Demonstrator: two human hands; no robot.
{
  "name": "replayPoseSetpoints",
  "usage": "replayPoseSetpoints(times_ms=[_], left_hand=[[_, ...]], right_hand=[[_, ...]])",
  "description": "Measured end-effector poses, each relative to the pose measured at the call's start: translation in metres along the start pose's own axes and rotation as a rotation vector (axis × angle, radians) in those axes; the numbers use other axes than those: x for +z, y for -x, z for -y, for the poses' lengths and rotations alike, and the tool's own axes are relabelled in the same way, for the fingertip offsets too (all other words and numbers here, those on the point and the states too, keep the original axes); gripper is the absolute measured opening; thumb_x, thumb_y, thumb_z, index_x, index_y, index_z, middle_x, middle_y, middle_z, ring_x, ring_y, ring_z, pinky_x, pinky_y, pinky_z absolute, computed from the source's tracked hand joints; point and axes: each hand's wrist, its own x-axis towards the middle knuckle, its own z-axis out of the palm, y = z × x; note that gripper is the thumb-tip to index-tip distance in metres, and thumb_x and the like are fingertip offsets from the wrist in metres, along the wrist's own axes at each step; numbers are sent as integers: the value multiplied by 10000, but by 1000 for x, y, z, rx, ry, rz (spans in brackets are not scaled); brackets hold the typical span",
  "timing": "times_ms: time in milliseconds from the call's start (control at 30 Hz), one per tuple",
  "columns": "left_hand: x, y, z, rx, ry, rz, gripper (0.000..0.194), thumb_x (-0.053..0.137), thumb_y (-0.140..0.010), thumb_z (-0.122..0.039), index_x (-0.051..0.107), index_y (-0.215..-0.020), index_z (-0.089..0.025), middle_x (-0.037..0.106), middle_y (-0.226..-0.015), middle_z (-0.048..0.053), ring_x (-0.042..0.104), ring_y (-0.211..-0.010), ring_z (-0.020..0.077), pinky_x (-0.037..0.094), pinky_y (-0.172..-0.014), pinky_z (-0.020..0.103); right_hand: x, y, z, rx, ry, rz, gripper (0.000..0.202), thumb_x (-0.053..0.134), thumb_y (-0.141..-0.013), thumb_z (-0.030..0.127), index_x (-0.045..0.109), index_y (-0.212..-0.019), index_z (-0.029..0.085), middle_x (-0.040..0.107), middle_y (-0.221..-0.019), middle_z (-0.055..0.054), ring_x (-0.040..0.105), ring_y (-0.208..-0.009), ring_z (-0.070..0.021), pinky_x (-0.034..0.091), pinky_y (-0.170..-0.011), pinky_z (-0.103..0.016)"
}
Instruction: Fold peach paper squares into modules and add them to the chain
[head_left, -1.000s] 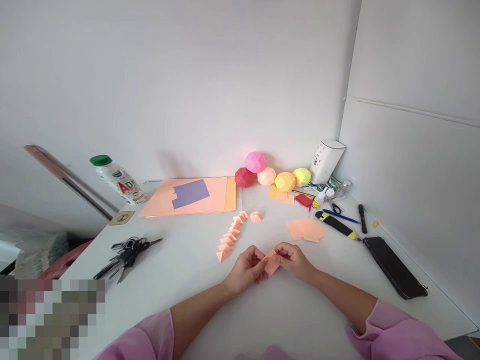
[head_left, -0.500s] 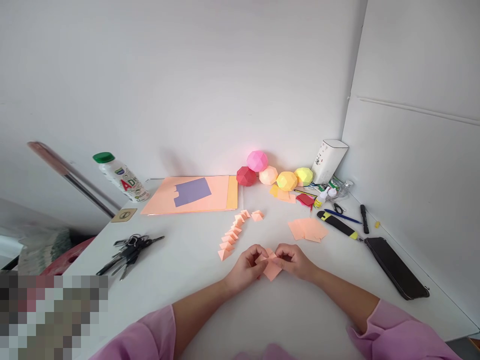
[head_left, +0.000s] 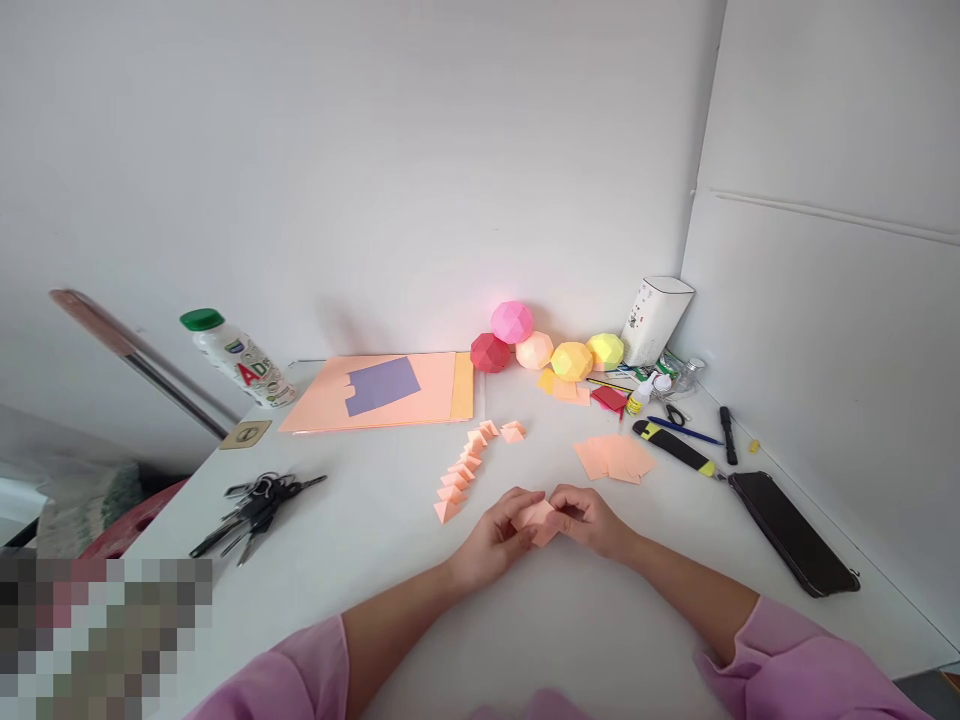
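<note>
Between both hands, just above the white table, is a small folded peach paper [head_left: 537,518]. My left hand [head_left: 496,535] pinches its left side with thumb and fingers. On the right edge, my right hand [head_left: 589,520] grips the same paper, fingers curled. Beyond my left hand runs a slanting row of folded peach paper pieces [head_left: 459,474], with a few more folded pieces [head_left: 513,432] beside its far end. Flat peach paper squares [head_left: 613,458] lie overlapping past my right hand.
Faceted paper balls [head_left: 572,361] stand along the wall. Peach sheets [head_left: 315,405] bear a purple paper [head_left: 384,386]. Keys [head_left: 262,508] and a bottle [head_left: 244,362] are at left. A utility knife [head_left: 675,448], glue bottle [head_left: 641,397] and black phone [head_left: 791,533] lie at right.
The paper in my hands has been turned or folded and now looks more compact. My left fingers have moved over its far edge; my right hand has barely shifted.
</note>
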Motion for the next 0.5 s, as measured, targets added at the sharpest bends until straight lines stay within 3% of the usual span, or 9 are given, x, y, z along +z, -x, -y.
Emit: replayPoseSetpoints(times_ms=[267, 400, 500], left_hand=[[2, -1, 2, -75, -169, -92, 359, 554, -796, -427, 576, -1099, -236, 437, -834, 10, 452, -627, 110, 412, -570, 258], [8, -1, -13, -55, -268, -72, 345, 466, -833, -473, 639, -913, -185, 469, -694, 13, 424, -624, 134, 388, -563, 253], [11, -1, -20, -48, -288, -54, 395, 427, -837, -506, 596, -736, -164, 400, -612, -4, 356, -571, 121, 337, -517, 243]], right_hand=[[0, 1, 5, -7, -41, -16, 250, 583, -801, 406, 595, -720, 170, 515, -720, -3, 484, -647, -125, 405, -609, -259], [1, 0, 3, -5, -53, -44, 261, 595, -786, 422, 571, -710, 173, 510, -689, 3, 467, -626, -121, 408, -588, -252], [1, 0, 0, 16, -83, -77, 272, 631, -753, 433, 545, -735, 175, 517, -680, 8, 475, -624, -121, 415, -585, -248]])
